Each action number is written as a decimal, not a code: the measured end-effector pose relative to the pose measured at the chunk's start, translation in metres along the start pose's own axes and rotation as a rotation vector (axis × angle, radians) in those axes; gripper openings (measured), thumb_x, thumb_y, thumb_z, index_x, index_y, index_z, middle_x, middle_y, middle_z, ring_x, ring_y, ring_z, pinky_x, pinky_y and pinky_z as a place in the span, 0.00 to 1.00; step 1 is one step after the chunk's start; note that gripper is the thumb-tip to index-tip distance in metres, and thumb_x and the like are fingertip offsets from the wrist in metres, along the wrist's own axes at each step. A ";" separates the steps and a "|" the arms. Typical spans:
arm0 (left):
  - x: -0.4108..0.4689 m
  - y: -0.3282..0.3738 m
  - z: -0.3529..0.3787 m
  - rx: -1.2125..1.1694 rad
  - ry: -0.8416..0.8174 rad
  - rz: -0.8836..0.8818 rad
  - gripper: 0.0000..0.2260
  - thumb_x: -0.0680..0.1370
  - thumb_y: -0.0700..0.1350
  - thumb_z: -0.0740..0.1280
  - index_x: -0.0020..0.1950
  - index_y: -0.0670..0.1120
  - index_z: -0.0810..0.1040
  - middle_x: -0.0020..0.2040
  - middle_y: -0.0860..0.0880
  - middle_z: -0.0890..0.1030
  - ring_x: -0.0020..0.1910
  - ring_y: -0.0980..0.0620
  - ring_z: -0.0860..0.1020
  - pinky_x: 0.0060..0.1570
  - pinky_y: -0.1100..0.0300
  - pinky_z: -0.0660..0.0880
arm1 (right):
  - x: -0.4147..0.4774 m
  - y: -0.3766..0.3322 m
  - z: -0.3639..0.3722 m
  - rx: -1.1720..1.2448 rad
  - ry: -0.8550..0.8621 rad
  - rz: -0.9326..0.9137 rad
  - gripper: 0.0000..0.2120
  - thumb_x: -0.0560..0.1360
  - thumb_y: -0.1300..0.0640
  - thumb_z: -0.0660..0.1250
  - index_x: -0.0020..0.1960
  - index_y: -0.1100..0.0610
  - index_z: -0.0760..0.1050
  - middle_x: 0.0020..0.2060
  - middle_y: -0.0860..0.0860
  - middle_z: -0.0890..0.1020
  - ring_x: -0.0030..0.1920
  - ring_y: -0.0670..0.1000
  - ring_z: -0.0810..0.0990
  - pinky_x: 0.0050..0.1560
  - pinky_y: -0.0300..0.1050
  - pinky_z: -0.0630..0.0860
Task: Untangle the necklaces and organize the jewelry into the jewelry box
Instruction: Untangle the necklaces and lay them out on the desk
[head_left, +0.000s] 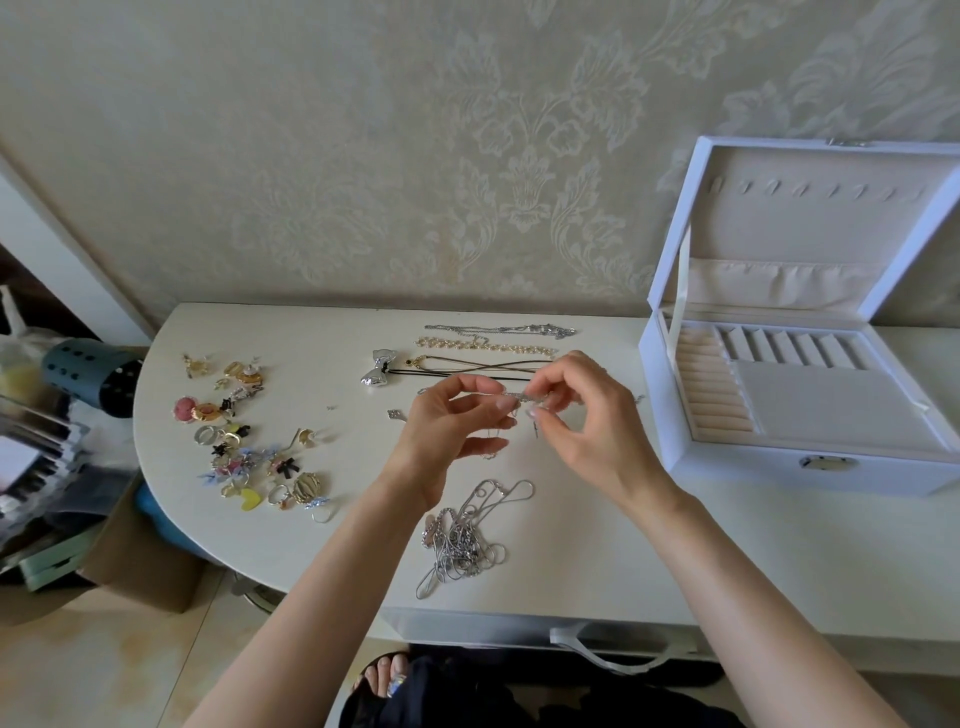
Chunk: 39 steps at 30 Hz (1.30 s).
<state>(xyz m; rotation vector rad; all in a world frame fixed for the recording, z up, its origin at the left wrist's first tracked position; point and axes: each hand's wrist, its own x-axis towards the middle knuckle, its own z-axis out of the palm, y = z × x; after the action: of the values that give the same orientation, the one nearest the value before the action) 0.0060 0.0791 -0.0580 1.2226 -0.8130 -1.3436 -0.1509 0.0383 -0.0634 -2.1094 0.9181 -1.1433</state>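
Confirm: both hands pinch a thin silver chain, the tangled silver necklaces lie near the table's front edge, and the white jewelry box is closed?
No: the head view shows the white jewelry box open, lid upright. The left hand and right hand do pinch the thin silver chain.

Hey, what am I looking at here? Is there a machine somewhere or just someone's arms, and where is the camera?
There is no machine here, only a person's two bare arms. The single picture comes from a wide-angle camera worn on the person's head, looking forward and down, so the arms reach in from the bottom. The left hand and right hand each have a pinching grip on a thin silver chain above a white table. On the table lie a tangle of silver chains at the front, a few necklaces laid out straight at the back, and a pile of rings and earrings on the left. On the right stands a white jewelry box, lid up.
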 end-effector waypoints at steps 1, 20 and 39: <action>0.000 0.000 0.000 0.029 0.010 0.026 0.05 0.73 0.36 0.70 0.44 0.43 0.76 0.34 0.50 0.80 0.34 0.55 0.80 0.31 0.64 0.76 | 0.000 -0.001 -0.001 0.027 0.009 0.023 0.09 0.69 0.68 0.68 0.45 0.56 0.75 0.41 0.50 0.77 0.40 0.45 0.74 0.44 0.33 0.71; 0.003 -0.005 0.001 0.247 -0.005 0.242 0.06 0.75 0.35 0.69 0.46 0.43 0.72 0.37 0.46 0.78 0.34 0.55 0.78 0.33 0.61 0.78 | 0.001 -0.009 0.004 0.223 -0.018 0.429 0.06 0.67 0.60 0.75 0.35 0.53 0.80 0.31 0.47 0.82 0.32 0.41 0.75 0.38 0.34 0.71; -0.001 -0.005 0.003 0.276 -0.110 0.237 0.10 0.78 0.34 0.63 0.59 0.40 0.70 0.42 0.46 0.75 0.38 0.54 0.76 0.31 0.59 0.78 | 0.000 -0.007 0.005 0.399 -0.030 0.480 0.03 0.73 0.66 0.67 0.41 0.61 0.76 0.33 0.49 0.79 0.33 0.41 0.74 0.36 0.30 0.69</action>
<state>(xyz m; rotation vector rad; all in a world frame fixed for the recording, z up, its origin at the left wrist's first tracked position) 0.0016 0.0800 -0.0614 1.2252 -1.2144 -1.1380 -0.1447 0.0435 -0.0601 -1.4788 1.0135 -0.9441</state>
